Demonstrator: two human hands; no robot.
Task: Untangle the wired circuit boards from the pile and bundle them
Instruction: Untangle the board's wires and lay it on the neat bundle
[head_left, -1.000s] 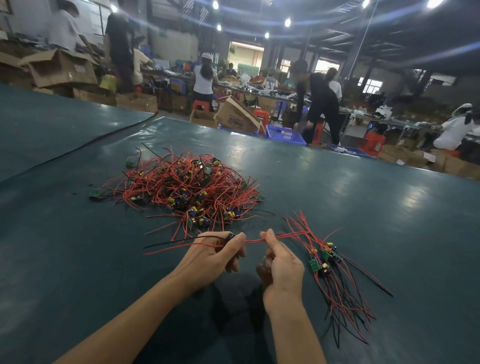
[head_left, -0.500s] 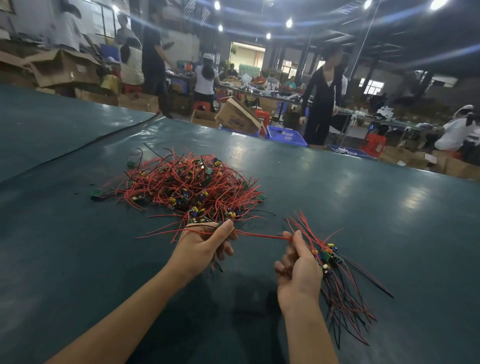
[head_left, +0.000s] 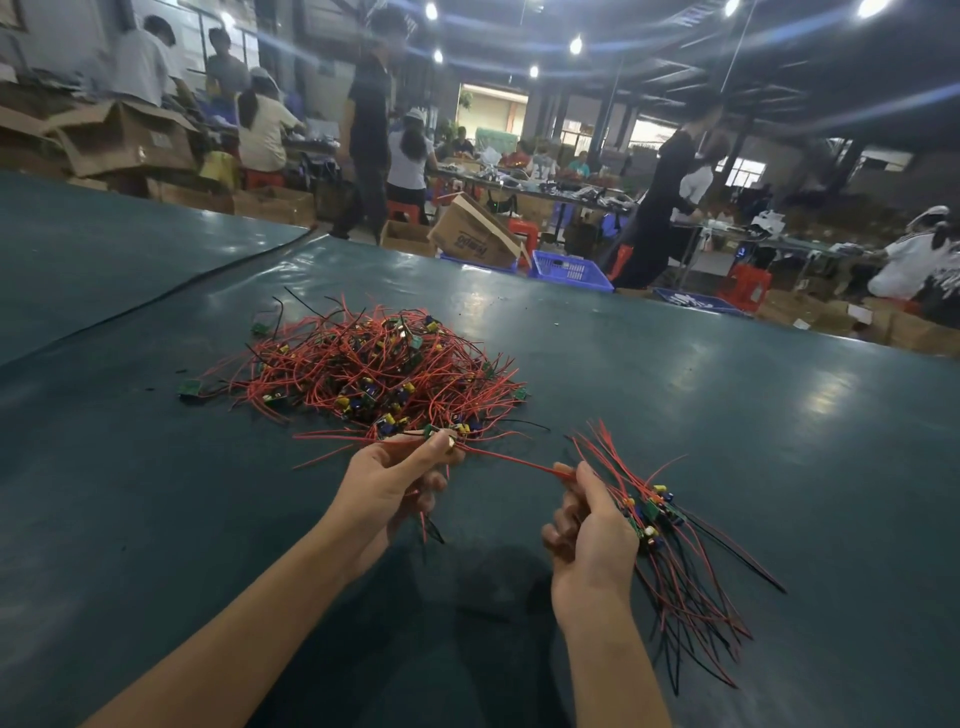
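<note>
A tangled pile (head_left: 374, 369) of small circuit boards with red and black wires lies on the dark green table (head_left: 727, 415). My left hand (head_left: 395, 483) pinches one wired board at the pile's near edge. Its red wire (head_left: 511, 460) stretches to my right hand (head_left: 589, 530), which pinches the wire's end. Right beside and behind that hand lies a sorted bundle (head_left: 670, 545) of boards, their red and black wires fanning out toward me on the table.
One loose green board (head_left: 189, 388) lies left of the pile. Blue crates (head_left: 569, 270) and cardboard boxes (head_left: 475, 236) stand beyond the table's far edge. Several people work or walk at benches in the background.
My left hand has moved up to the pile's near edge. My right hand has shifted right, next to the sorted bundle, and the red wire between them is now stretched longer.
</note>
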